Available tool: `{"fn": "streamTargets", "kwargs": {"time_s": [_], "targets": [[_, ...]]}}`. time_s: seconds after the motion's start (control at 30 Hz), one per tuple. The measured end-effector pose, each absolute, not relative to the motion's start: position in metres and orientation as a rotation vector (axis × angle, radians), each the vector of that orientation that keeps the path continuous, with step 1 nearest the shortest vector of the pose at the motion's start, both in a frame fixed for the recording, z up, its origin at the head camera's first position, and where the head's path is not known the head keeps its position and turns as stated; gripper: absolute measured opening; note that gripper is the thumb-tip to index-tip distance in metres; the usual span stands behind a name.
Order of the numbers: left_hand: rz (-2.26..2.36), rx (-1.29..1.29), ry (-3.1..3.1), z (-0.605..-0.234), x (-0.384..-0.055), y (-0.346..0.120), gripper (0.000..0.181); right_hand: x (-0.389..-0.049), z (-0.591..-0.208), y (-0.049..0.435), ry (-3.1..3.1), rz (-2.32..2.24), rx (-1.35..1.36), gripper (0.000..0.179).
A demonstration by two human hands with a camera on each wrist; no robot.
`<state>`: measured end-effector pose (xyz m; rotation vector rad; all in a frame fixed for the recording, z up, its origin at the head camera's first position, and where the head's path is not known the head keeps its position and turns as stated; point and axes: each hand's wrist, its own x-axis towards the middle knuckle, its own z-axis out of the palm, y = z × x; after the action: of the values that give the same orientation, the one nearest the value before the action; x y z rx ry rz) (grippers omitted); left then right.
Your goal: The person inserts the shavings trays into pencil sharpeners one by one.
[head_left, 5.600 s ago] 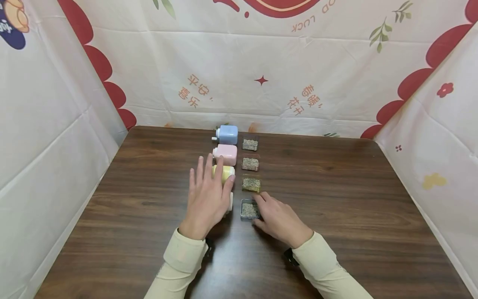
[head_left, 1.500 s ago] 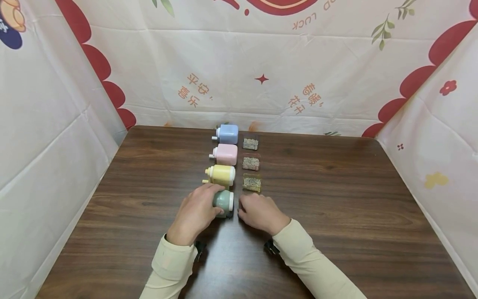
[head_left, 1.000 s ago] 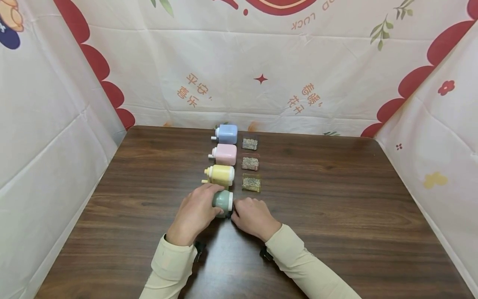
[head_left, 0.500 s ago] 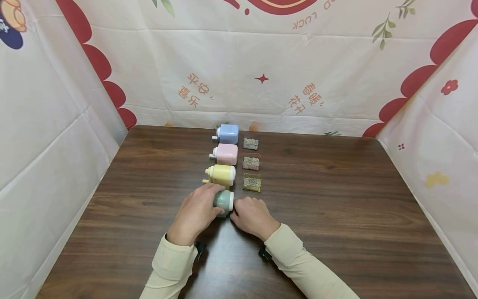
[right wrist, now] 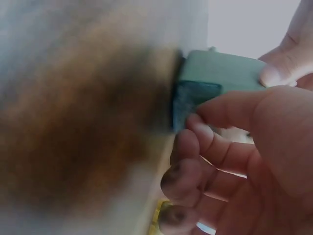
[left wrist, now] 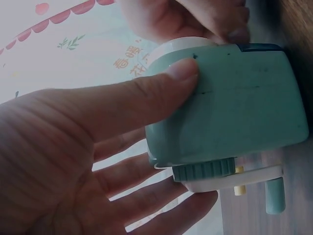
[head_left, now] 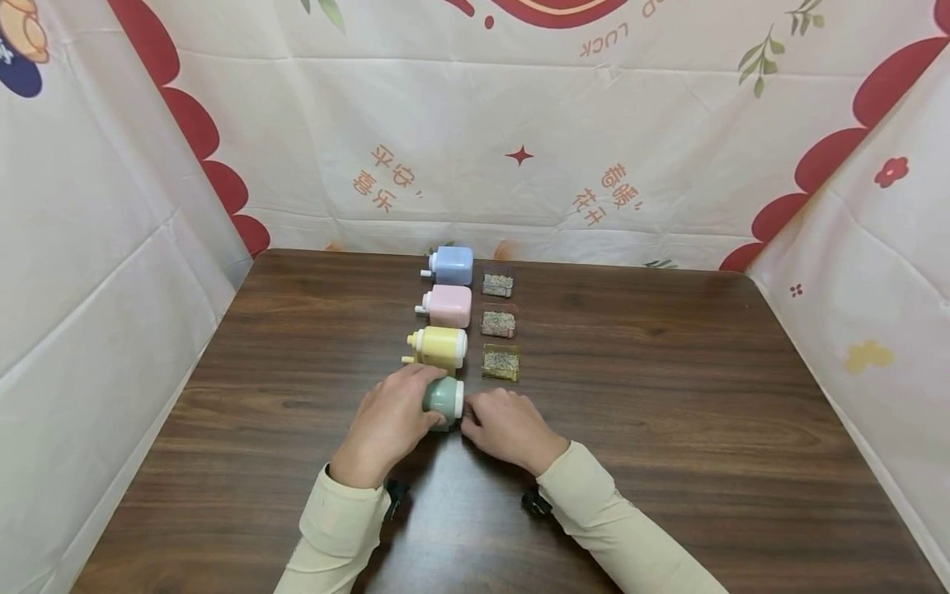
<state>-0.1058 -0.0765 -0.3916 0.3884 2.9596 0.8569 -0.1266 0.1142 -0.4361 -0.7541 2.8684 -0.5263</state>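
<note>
My left hand (head_left: 386, 425) holds a green crank-handled pencil sharpener (head_left: 443, 398) lying on the table. In the left wrist view, its thumb lies on the green body (left wrist: 230, 103), while the other fingers reach behind beside the white crank (left wrist: 234, 180). My right hand (head_left: 512, 427) is at the sharpener's white-rimmed end, fingers curled. In the right wrist view, its thumb and index tips meet in front of the dark translucent shavings drawer (right wrist: 185, 100), which sits in the sharpener's body. The fingers partly hide the drawer, and no firm pinch on it shows.
Beyond the hands stand a yellow sharpener (head_left: 439, 346), a pink sharpener (head_left: 450, 306) and a blue sharpener (head_left: 453, 266). To their right lie yellow (head_left: 500, 363), reddish (head_left: 498, 322) and dark (head_left: 497, 283) drawers of shavings. A cloth backdrop (head_left: 519, 107) rises behind the table (head_left: 668, 396).
The left hand has moved from near the yellow sharpener onto the green one. The right hand has brought the green sharpener's drawer leftward into it, then shifted slightly back to the right.
</note>
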Motion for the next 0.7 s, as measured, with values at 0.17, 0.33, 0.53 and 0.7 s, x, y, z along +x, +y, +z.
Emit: {"fn": "streamTargets", "kwargs": {"time_s": [0.17,0.33,0.53,0.7], "targets": [[0.857,0.389,2.964,-0.391,-0.106,-0.077,0.055,-0.13,-0.421,0.12,2.859,-0.528,-0.757,0.028],[0.856,0.384,2.957,-0.392,-0.106,-0.077,0.055,-0.137,-0.403,0.127,2.89,-0.549,-0.73,0.014],[0.861,0.377,2.948,-0.392,-0.106,-0.077,0.057,-0.145,-0.384,0.142,2.978,-0.577,-0.709,0.021],[0.867,0.366,2.938,-0.391,-0.106,-0.078,0.058,-0.153,-0.376,0.153,3.042,-0.588,-0.689,0.04]]}}
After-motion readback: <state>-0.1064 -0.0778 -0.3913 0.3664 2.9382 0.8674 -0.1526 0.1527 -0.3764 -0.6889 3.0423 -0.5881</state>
